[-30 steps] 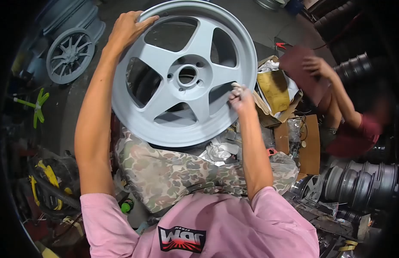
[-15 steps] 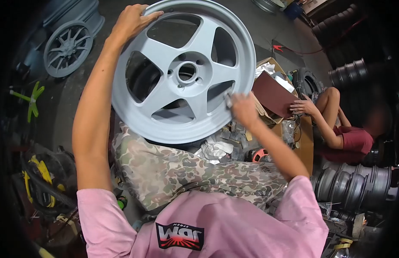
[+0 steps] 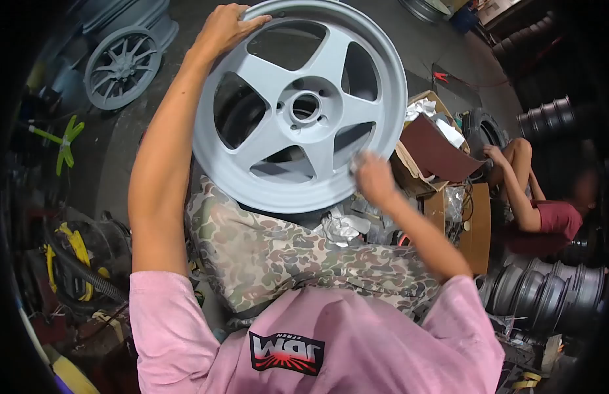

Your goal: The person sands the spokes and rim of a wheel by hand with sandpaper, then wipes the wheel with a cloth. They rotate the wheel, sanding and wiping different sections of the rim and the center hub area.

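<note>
A matte grey five-spoke wheel rim (image 3: 268,79) stands tilted up before me, its lower edge against the camouflage-covered legs. My left hand (image 3: 225,27) is wrapped over its upper-left lip, with the thumb on the front side. At the lower right of the rim, my right hand (image 3: 375,177) is closed and smeared by motion. A small grey piece (image 3: 356,161), which looks like folded sandpaper, shows at its fingertips, against the outer rim face near a spoke opening.
To the right, an open cardboard box (image 3: 475,226) stands near a brown sheet (image 3: 439,151) and crumpled paper (image 3: 344,226). Another person (image 3: 547,223) sits beyond. Metal wheels (image 3: 547,295) lie lower right; a spoked grey wheel (image 3: 124,69) stands upper left, a black hose (image 3: 94,272) lower left.
The whole view has shifted slightly, so the wheel sits further right. My right hand has moved a little down and left along the rim. The other person's hand has left the brown sheet.
</note>
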